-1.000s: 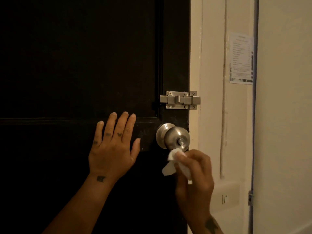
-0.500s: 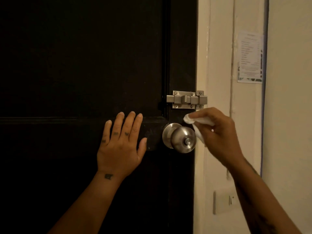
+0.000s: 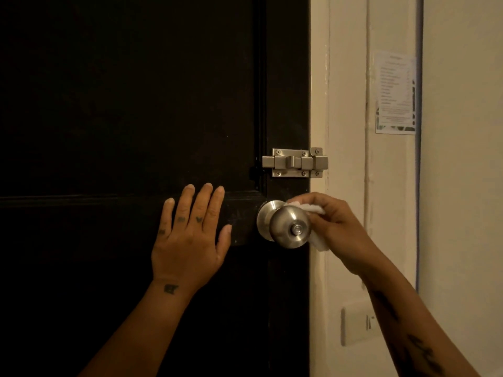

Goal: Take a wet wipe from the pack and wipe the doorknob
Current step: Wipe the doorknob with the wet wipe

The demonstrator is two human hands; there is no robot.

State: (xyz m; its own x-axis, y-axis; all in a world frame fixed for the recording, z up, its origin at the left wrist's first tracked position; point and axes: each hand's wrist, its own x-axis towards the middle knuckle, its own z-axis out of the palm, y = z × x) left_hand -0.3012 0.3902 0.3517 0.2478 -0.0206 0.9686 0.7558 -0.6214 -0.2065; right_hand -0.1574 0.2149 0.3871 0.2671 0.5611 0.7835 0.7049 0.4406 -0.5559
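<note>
Dimly lit: left hand flat, fingers released, on dark door; right hand fingers grasping wet wipe against doorknob.

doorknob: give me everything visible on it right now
The doorknob is a round brushed-metal knob, silver in look, on a circular rose plate against the dark door, near its right edge and below the slide bolt. Its face carries a small central keyhole cylinder and points toward the camera. The right hand presses a white wet wipe around its upper and right side. The left hand lies flat on the door beside it, not touching.
</note>
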